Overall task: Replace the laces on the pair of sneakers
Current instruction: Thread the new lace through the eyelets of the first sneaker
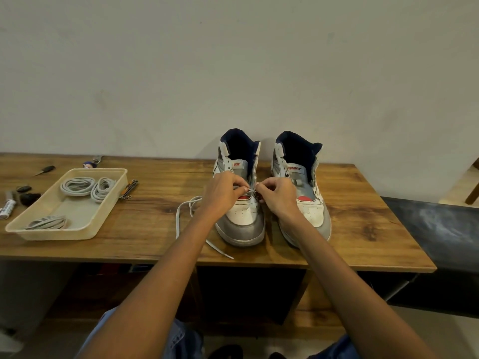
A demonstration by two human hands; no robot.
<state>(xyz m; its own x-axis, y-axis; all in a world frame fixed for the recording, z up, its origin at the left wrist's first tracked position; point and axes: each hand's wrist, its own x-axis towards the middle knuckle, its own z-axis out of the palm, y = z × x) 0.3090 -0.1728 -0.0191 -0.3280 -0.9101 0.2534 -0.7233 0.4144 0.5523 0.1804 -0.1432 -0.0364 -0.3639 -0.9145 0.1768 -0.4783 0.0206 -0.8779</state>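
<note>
Two white, grey and red high-top sneakers stand side by side on the wooden table, toes toward me. My left hand and my right hand meet over the lower eyelets of the left sneaker, each pinching a white lace there. The lace's loose length loops over the table to the left of the shoe, and its tip lies near the front edge. The right sneaker has no lace in its visible eyelets.
A cream plastic tray at the left holds three coiled grey laces. Small tools, a nail clipper and dark bits lie around the tray. A dark bench stands to the table's right; the wall is close behind the shoes.
</note>
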